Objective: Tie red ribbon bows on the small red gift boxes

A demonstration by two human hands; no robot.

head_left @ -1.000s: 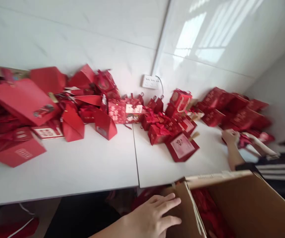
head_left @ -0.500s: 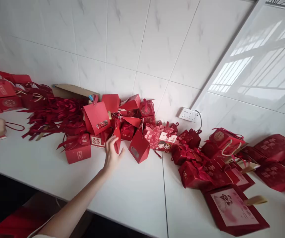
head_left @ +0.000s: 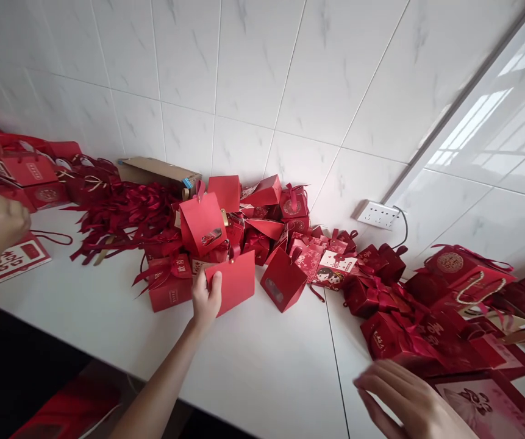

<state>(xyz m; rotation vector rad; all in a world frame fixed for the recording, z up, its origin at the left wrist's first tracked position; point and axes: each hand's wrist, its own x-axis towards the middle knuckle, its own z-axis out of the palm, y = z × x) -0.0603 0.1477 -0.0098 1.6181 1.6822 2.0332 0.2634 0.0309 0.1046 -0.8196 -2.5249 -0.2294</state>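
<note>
My left hand (head_left: 207, 297) grips a red paper gift box (head_left: 235, 281) with a ribbon loop at its top; the thumb lies on the front and the other fingers are hidden behind. Beside it on the table stand a red gift box with a bow (head_left: 171, 296) and a tent-shaped red box with a clear window (head_left: 284, 281). At the lower right, my right hand (head_left: 403, 396) is in the air with bent fingers, the thumb apart from them and nothing seen in it. It partly overlaps a dark red box with a pink picture (head_left: 477, 396).
A co-worker's hand (head_left: 1, 222) is at the left edge, near a white-and-red card (head_left: 24, 259). Dark red ribbons (head_left: 129, 210) lie in a heap before a cardboard box (head_left: 152, 171). Many red boxes line the tiled wall. A power strip (head_left: 376, 214) is fixed there.
My left hand has closed on a red gift box and turned its broad face toward me. My right hand has come into view at the lower right. The view has shifted left.
</note>
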